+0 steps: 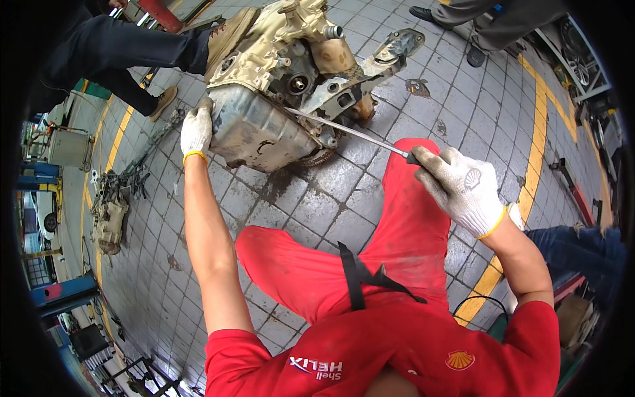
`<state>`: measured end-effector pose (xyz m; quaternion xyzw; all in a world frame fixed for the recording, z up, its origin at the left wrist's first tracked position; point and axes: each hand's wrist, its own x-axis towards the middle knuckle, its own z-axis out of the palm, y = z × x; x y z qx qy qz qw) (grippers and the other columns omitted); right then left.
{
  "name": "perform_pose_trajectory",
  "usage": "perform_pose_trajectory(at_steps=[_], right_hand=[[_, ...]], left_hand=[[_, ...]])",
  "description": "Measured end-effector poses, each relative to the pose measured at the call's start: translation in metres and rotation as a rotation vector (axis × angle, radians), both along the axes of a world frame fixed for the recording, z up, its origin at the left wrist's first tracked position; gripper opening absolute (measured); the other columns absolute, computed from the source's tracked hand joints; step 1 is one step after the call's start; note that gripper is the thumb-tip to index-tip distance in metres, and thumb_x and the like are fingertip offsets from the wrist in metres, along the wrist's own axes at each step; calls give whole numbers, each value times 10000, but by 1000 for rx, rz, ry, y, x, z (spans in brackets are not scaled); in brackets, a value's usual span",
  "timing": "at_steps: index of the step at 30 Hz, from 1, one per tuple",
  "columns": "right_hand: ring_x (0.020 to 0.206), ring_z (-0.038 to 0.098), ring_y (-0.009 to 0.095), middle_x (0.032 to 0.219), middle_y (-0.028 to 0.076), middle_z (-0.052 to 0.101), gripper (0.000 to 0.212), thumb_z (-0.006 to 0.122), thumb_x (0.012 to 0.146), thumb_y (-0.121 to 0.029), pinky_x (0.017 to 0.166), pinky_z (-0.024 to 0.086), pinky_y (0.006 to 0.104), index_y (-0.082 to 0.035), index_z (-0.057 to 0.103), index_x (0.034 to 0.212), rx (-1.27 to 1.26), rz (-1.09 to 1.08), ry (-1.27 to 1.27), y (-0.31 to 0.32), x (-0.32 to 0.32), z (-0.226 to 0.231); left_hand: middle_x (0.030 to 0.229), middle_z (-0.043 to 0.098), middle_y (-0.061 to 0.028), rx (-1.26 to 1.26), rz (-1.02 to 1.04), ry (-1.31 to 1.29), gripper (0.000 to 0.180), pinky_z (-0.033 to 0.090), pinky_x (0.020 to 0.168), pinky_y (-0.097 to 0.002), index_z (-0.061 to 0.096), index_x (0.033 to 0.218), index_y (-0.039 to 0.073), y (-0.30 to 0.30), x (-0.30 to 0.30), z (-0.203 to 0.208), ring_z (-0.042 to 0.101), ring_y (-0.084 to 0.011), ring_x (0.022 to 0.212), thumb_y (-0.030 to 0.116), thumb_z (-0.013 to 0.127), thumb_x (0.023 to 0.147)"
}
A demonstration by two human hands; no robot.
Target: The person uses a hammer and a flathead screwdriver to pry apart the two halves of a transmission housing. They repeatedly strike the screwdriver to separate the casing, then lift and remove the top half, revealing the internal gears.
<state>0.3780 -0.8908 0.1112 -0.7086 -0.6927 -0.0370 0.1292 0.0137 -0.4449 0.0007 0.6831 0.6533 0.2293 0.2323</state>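
A dirty engine (264, 59) lies on the tiled floor in front of me, its dented metal oil pan (261, 129) turned toward me. My left hand (196, 130), in a white work glove, grips the pan's left edge with its fingers curled against it. My right hand (464, 185), gloved too, is closed around the dark handle of a long screwdriver (357, 134). The steel shaft runs leftward to the seam between pan and engine block. Its very tip is hard to make out there. A metal bracket arm (370, 76) sticks out from the engine's right side.
Another person's boot (228, 43) presses on the engine's upper left. More legs (489, 23) stand at the far right, and a jeans-clad leg (575, 255) is close on my right. A greasy metal part (109, 221) lies at left. Yellow lines (536, 145) cross the floor.
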Motion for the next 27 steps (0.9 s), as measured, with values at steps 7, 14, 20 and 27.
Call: perform_pose_trajectory(at_steps=[7,14,20,27], right_hand=[[687,726,278,895,59,688,382,821,1042,-281,587,566,412,-221,765,1415,77,-43,3,-6,-24,-7],[688,727,280,888,62,682,372,823,1044,-293,589,566,412,-224,771,1406,131,-77,-6,1,-42,-4],[693,729,278,863,54,674,293,835,1028,-289,601,570,413,-211,789,1308,102,-91,-90,17,-48,24],[721,748,277,852,70,722,283,905,972,-257,642,593,388,-156,814,1220,47,-9,-2,51,17,36]], left_hand=[[1394,793,-295,-9,2,6,876,517,1167,-441,738,1492,-33,-1,-2,-1,743,-420,1343,712,607,1049],[1373,800,-291,-3,5,51,878,520,1165,-447,748,1483,-12,-1,2,1,745,-421,1338,735,579,1052],[1399,790,-292,-49,17,57,887,513,1185,-455,739,1489,-17,-1,5,7,728,-431,1373,736,575,1049],[1400,787,-300,-75,32,-40,865,515,1183,-452,742,1477,-21,-8,17,-11,735,-430,1357,716,596,1049]])
